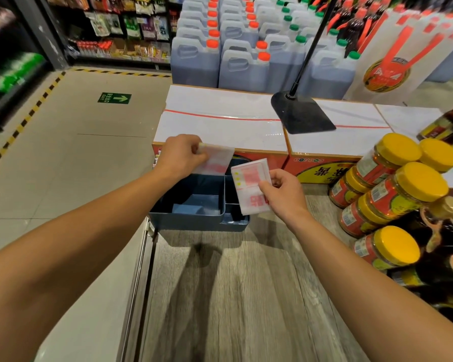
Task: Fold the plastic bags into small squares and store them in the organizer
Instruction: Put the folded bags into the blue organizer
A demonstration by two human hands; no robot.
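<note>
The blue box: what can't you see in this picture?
- Blue organizer, head view: its right compartments sit behind the folded bag held by the right hand.
- Its far wall: hidden by the left hand and its bag.
- Bag print: too blurred to read.

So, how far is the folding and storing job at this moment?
Done: two plastic bags look folded flat. In hand: the left hand pinches one folded bag above the blue organizer, and the right hand holds the other folded bag over its narrow right compartments. Left: both bags still need to go in; the large compartment looks nearly bare, perhaps with one pale item at its bottom.
</note>
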